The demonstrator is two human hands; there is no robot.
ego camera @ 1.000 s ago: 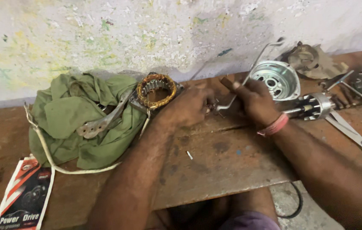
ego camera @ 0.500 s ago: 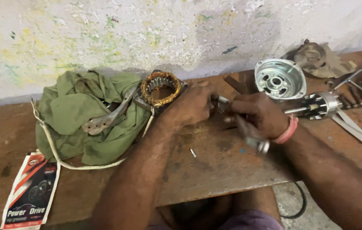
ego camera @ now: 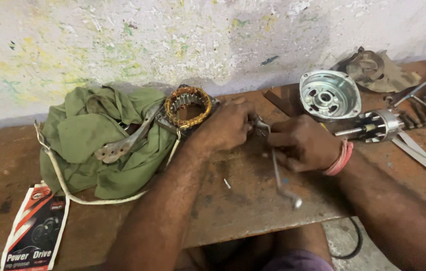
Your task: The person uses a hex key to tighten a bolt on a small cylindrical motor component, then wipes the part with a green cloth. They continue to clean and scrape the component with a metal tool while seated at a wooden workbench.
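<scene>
Rusty workbench bears green cloth, silver housing, grease packet

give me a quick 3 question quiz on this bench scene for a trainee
1. True or false: the right hand grips a thin metal tool whose free end points toward the near edge of the bench.
2. What lies against the green cloth, beside the left hand?
A. a copper-wound stator ring
B. a hammer
C. a glass jar
3. What is worn on the right wrist?

Key
1. True.
2. A: the copper-wound stator ring sits at the cloth's right edge.
3. A pink band.
</scene>
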